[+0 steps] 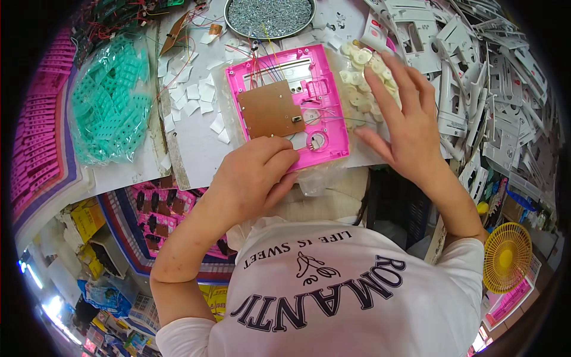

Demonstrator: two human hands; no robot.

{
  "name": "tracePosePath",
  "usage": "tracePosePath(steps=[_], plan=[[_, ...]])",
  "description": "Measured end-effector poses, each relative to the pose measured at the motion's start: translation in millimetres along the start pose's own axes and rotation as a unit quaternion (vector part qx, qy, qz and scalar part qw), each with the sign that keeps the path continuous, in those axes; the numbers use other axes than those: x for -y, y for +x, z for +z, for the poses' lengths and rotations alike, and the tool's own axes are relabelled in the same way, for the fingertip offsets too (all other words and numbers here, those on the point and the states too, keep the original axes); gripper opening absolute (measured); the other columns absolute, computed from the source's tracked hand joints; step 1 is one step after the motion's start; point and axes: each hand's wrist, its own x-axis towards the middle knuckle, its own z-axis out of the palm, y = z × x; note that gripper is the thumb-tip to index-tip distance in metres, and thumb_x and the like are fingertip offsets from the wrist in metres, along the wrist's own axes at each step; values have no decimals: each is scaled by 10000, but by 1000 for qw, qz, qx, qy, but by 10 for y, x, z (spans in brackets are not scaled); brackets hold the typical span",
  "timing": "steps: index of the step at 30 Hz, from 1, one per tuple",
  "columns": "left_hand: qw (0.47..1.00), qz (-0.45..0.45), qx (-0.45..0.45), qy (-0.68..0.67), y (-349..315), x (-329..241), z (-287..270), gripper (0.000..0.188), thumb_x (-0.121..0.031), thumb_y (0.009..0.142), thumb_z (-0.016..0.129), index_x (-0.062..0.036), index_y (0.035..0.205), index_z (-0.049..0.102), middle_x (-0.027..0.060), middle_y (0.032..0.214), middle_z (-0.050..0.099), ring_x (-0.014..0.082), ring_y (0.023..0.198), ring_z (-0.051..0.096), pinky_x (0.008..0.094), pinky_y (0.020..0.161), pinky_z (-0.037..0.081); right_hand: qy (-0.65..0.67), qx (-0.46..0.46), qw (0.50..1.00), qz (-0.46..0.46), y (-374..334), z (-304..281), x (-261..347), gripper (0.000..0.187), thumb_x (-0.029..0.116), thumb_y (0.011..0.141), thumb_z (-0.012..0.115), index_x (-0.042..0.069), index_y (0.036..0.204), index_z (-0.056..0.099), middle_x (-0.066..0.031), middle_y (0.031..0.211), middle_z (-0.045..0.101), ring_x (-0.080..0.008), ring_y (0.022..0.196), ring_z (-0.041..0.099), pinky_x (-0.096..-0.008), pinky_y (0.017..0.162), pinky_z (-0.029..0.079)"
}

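A pink plastic casing [340, 128] lies in front of me on a clear plastic bag. Inside it sits a brown circuit board [270, 109], with thin coloured wires running off its far side and pale wires off its right side. My left hand [253, 175] is closed at the casing's near left corner, its fingers over the board's near edge and its thumb at the casing's rim; the fingertips are partly hidden. To the right of the casing, my right hand [407, 122] is open with fingers spread, above a pile of cream plastic discs [363, 89].
A round metal tray [270, 18] of small screws stands at the far side. Small white squares [193, 92] are scattered left of the casing, beside a bag of turquoise parts [113, 101]. White plastic panels [505, 89] pile up at right, pink parts [44, 131] at far left.
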Motion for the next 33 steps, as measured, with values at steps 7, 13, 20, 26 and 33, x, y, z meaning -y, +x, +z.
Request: tracePosePath(steps=[7, 13, 20, 26, 33], plan=[[1000, 19, 20, -11, -34, 8, -18, 361, -77, 777, 773, -50, 1117, 655, 123, 1118, 652, 302, 872, 649, 400, 742, 557, 302, 82, 950, -4, 7, 259, 213, 344, 123, 765, 823, 70, 1092, 727, -78, 972, 683, -293, 896, 582, -393, 803, 493], [1000, 29, -9, -6, -25, -18, -11, 387, -63, 763, 775, -50, 1132, 658, 135, 1167, 638, 299, 889, 659, 390, 749, 563, 355, 139, 924, 26, 63, 173, 249, 189, 88, 780, 804, 64, 930, 690, -55, 860, 664, -272, 843, 566, -375, 751, 481], [999, 24, -32, -23, -158, 5, 54, 378, -28, 750, 757, -61, 1112, 653, 135, 1194, 616, 294, 912, 659, 403, 750, 564, 337, 170, 925, -48, 107, 66, 71, 205, 72, 760, 789, 64, 899, 639, -64, 869, 642, -285, 876, 572, -390, 753, 486], [999, 11, -12, -28, -136, -13, 31, 350, -40, 765, 752, -52, 1099, 649, 134, 1185, 615, 299, 918, 657, 400, 753, 564, 203, 216, 946, -133, 165, 80, 199, 221, 57, 743, 765, 56, 878, 589, -71, 874, 604, -294, 921, 568, -398, 776, 482], [999, 25, -17, -16, -164, 25, 35, 347, -66, 778, 747, -39, 1108, 645, 137, 1168, 615, 319, 937, 649, 411, 778, 556, 339, 96, 927, -128, -142, 381, -29, 202, 127, 785, 784, 71, 872, 610, -50, 1071, 661, -315, 981, 554, -392, 863, 494]])
